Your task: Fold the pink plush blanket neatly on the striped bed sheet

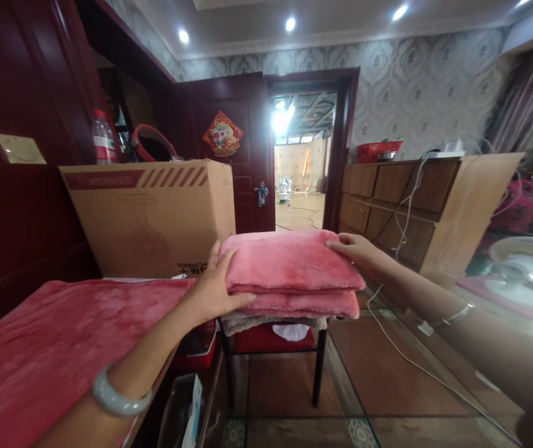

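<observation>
A pink cover [74,336] lies before a cardboard box [154,211]. The left hand [214,289], fingers spread apart, touches the left side of a pink folded cloth [289,261], its 2 layers atop a black-legged stand [319,364]. The right hand [350,247] has its fingers clamped on the cloth's far right corner. A wooden cabinet [438,186] stands farther right.

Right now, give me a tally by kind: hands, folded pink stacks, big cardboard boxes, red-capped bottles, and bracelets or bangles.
Hands: 2, left hand and right hand
Folded pink stack: 1
Big cardboard box: 1
Red-capped bottle: 1
Bracelets or bangles: 2, left bangle and right bracelet
Total: 7
</observation>
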Demonstrator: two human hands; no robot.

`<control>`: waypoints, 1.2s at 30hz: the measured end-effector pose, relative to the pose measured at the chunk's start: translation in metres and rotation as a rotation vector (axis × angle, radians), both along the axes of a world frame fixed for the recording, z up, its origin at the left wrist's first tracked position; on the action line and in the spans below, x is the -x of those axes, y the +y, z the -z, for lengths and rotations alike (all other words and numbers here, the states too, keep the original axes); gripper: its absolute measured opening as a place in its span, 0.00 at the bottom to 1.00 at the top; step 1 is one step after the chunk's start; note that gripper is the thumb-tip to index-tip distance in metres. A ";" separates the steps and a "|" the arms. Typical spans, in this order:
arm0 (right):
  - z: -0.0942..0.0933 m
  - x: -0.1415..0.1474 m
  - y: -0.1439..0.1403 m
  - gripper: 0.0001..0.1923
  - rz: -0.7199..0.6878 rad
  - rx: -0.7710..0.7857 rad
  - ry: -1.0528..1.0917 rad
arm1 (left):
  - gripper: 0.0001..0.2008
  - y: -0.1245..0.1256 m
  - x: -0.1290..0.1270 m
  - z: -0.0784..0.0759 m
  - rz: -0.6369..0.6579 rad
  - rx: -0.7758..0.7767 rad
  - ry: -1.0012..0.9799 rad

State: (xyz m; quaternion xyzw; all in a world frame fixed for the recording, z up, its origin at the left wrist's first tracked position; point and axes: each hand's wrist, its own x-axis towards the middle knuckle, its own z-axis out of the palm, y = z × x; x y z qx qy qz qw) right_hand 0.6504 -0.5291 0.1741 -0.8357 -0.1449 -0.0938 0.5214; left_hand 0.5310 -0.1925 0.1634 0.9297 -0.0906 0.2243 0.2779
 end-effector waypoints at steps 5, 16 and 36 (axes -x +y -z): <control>-0.032 0.001 0.015 0.08 0.012 -0.188 0.089 | 0.29 0.003 0.003 0.007 0.030 -0.192 -0.123; 0.012 0.042 0.002 0.11 -0.009 -0.192 0.340 | 0.34 0.017 0.002 0.023 0.181 -0.027 -0.223; -0.005 -0.010 0.018 0.28 0.019 -0.326 0.011 | 0.15 0.003 -0.040 0.003 -0.031 0.736 -0.236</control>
